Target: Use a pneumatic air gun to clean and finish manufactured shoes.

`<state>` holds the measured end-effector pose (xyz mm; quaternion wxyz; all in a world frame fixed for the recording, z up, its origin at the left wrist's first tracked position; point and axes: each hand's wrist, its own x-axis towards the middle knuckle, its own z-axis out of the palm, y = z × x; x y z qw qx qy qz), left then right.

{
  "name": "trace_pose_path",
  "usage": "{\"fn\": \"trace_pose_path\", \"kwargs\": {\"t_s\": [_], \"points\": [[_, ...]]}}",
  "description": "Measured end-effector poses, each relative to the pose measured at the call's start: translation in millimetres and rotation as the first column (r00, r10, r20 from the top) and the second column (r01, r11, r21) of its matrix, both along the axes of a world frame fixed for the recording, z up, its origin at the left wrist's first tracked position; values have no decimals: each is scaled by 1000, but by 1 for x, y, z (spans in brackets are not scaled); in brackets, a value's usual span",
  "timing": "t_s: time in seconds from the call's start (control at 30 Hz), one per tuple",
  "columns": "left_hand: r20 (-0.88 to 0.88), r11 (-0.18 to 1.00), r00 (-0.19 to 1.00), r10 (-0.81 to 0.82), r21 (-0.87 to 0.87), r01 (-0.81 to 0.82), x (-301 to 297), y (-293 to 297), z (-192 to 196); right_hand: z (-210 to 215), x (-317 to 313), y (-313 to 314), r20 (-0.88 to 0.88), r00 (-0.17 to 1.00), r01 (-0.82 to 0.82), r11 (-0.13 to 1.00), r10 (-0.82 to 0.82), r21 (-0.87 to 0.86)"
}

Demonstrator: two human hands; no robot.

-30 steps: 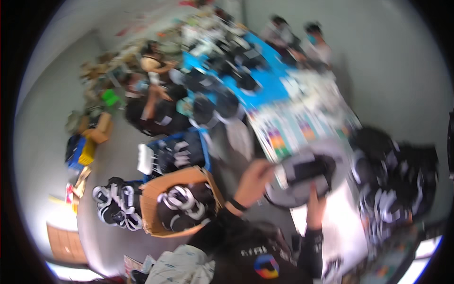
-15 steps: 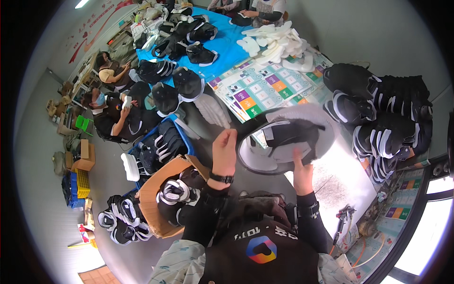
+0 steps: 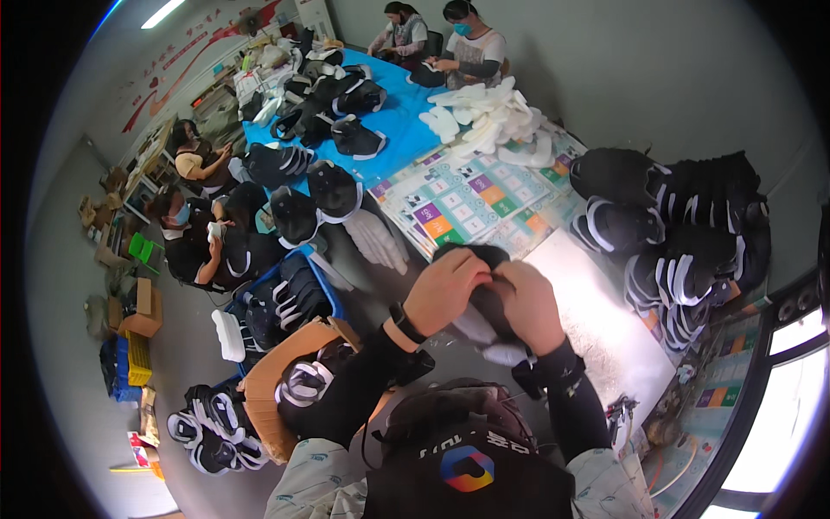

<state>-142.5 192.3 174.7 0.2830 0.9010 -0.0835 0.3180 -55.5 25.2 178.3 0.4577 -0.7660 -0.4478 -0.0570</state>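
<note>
My left hand (image 3: 448, 290) and my right hand (image 3: 527, 303) meet over the white-topped work surface's left side. Both are closed on a black cap (image 3: 492, 313) with a pale grey-white inner band. The fingers pinch its edge close together, and the hands hide much of the cap. Dark fabric shows beyond the fingertips, and the pale band hangs below them. Right of my hands lies a bright white board (image 3: 596, 320). Stacked black caps (image 3: 700, 190) with white edges stand beyond it.
White foam pieces (image 3: 497, 121) and printed sheets (image 3: 467, 195) cover the table. Black caps fill a blue crate (image 3: 324, 277) and a cardboard box (image 3: 268, 402) at left. A spray gun (image 3: 621, 411) is by the board. Several co-workers sit around the blue-covered table (image 3: 402, 104).
The cap was held open with its inside showing, my left hand apart from it. Now both hands are together on its edge, and the cap is turned and bunched. My view has shifted slightly.
</note>
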Motion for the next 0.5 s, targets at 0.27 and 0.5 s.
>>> {"fn": "trace_pose_path", "kwargs": {"t_s": [0.27,0.5], "points": [[-241,897,936,257,-300,-324,-50,7,-47,-44,-12,-19,-307,944,162,979,-118,122],[-176,598,979,-106,-797,-78,-47,29,-39,-40,-1,-38,-257,964,5,962,68,272]]}}
